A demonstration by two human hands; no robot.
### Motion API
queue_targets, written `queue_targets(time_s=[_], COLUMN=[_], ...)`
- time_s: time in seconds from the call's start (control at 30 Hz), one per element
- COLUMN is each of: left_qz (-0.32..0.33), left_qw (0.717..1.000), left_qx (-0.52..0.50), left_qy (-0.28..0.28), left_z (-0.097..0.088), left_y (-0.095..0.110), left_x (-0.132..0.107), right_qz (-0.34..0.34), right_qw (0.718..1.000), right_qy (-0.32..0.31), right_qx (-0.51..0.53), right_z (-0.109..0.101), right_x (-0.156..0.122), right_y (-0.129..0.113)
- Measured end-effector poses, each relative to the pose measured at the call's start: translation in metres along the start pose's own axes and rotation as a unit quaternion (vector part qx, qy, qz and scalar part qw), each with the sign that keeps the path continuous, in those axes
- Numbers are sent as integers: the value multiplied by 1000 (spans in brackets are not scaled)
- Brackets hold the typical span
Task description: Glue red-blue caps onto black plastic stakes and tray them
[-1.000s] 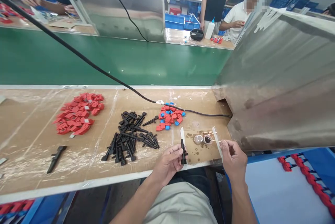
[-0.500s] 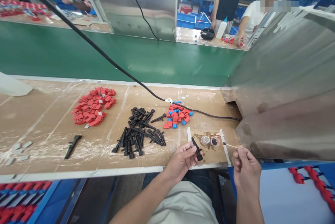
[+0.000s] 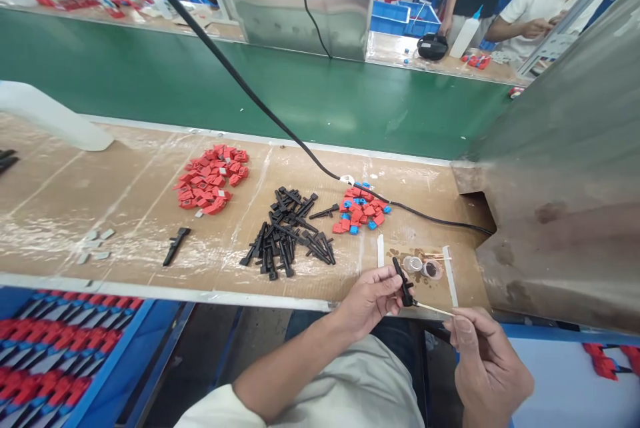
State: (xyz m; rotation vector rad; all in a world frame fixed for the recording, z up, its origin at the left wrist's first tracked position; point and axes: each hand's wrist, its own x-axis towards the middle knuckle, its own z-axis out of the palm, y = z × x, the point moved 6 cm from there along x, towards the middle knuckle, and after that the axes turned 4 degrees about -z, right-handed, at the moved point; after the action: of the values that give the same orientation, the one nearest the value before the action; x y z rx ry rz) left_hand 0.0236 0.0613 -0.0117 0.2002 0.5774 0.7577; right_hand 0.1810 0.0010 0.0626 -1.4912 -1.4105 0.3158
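My left hand [image 3: 373,298] is closed on a black plastic part [image 3: 403,281], a rod with a small side peg and a wider end. Between the fingertips of my right hand [image 3: 487,355] is a thin cotton swab [image 3: 435,309]. Its tip meets the wide lower end of the black part. Just beyond sit two small round cups, a clear cup [image 3: 413,263] and a cup of dark liquid [image 3: 431,270], with thin sticks [image 3: 437,257] behind them. To the left lies a pile of similar black parts [image 3: 285,235].
Red-and-blue pieces [image 3: 357,211] and a red pile [image 3: 213,178] lie on the cardboard-covered bench [image 3: 125,181]. A black cable [image 3: 260,105] hangs across it. A metal panel [image 3: 565,201] stands right. A blue crate [image 3: 115,361] sits lower left. People work across the green belt [image 3: 250,95].
The swab, earlier apart from the black part with its dark tip showing, has come left to touch the part's lower end. The view has shifted, so the bench sits further right.
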Motion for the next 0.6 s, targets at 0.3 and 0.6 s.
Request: queue_targets(time_s=[0.3,0.6], left_qz=[14,79], left_qw=[1000,996], left_qx=[-3,35], left_qy=[5,20], left_z=[-4,-4], left_y=[2,14], left_x=[-1,-5], right_qz=[-127,-344], right_qw=[987,916], right_qy=[-41,-59], right_qx=[-91,-197], right_z=[4,9], right_x=[4,-3], right_y=[-13,-46])
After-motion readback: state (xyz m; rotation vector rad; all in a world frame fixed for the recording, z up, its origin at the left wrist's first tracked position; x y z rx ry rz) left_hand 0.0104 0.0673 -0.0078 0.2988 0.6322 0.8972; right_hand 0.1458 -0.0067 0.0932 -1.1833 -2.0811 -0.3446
